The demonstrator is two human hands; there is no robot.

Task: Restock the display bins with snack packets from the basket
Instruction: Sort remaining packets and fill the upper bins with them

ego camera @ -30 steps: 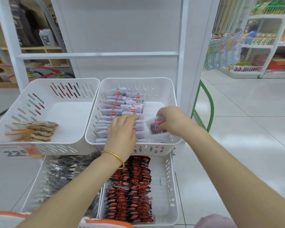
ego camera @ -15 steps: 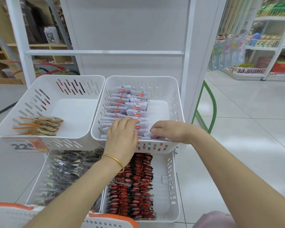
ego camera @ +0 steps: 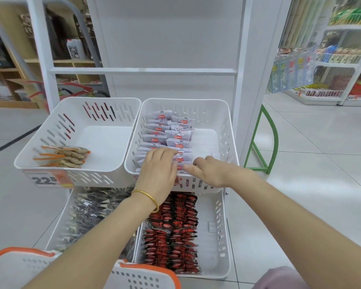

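Your left hand (ego camera: 157, 171) lies flat on the front rows of white packets (ego camera: 161, 130) in the upper right bin (ego camera: 204, 109). Your right hand (ego camera: 209, 172) reaches in beside it, its fingertips (ego camera: 189, 168) touching the packets just right of your left fingers. Left of your fingers, the neighbouring bin (ego camera: 50, 132) holds a few fish snacks (ego camera: 65, 156); below your wrists, red packets (ego camera: 173, 232) fill a lower bin (ego camera: 219, 236), and the orange-rimmed basket (ego camera: 152, 274) sits nearest you.
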